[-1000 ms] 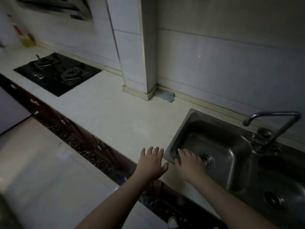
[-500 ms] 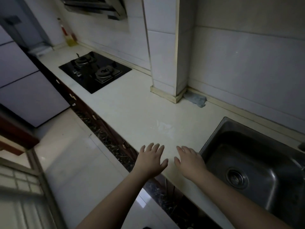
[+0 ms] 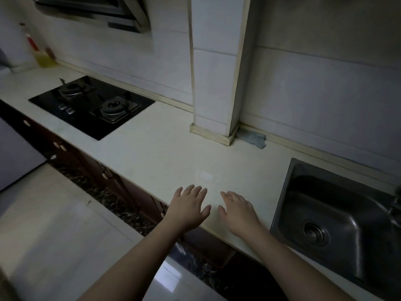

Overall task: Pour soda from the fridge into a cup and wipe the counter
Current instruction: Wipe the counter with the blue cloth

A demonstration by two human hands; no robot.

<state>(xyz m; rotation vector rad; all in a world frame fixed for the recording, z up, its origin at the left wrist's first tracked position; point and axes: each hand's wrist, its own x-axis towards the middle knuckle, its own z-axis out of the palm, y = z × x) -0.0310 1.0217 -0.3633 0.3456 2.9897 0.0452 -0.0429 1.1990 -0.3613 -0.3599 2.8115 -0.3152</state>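
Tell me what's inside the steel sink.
The stainless steel sink holds only its round metal drain; no dishes. Its right portion runs out of frame, so that part is unseen.

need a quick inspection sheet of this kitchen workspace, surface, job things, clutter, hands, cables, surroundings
surface: pale counter, mostly bare, with a faint shiny patch just beyond the hands
job's things: grey cloth crumpled against the wall at the foot of the pillar; no soda or cup seen
clutter: bottle of yellow liquid in the far left corner
hands: left hand and right hand open, palms down, side by side over the counter's front edge, holding nothing
cables: nothing seen
surroundings: black gas stove set into the counter at left, hood above it, steel sink at right, tiled wall behind, glossy floor below
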